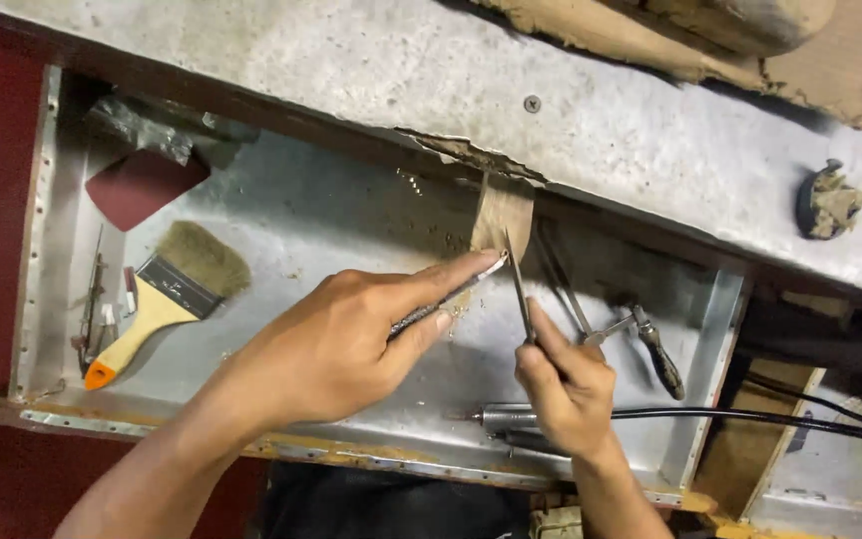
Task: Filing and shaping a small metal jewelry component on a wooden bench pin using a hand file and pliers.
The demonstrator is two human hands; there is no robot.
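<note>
A thin pointed metal tool (pixel 519 289) is pinched upright in the right hand (pixel 566 384), its tip held just below a strip of brown tape or paper (pixel 503 215) that hangs from the edge of the desk (pixel 591 120). A slim metal file (pixel 446 299) is gripped in the left hand (pixel 346 349), with the forefinger laid along it, and its far end is brought against the pointed tool. Both hands are closed on their tools over the open metal drawer (pixel 331 225).

As a judgement only: the filing of the pointed tool appears to be under way. Pale dust or filings are seen just beside the file's tip, which suggests that some material has been taken off; how much is left cannot be told, since the tool's tip is too small to read.

Left of the file, in the drawer, a flat paintbrush (pixel 167 294) with a pale wooden handle and an orange end is laid at a slant. Beyond the brush, a dark red piece of abrasive sheet (pixel 142 185) is seen, and above it a crumpled clear plastic bag (pixel 142 130). Right of the pointed tool, a pair of metal dividers (pixel 601 319) is laid; below the right hand, a metal handpiece (pixel 506 417) with a black cable (pixel 750 414) is seen. No readable label or sign is in view; torn brown cardboard (pixel 710 50) lies on the desk, well above the file.
</note>
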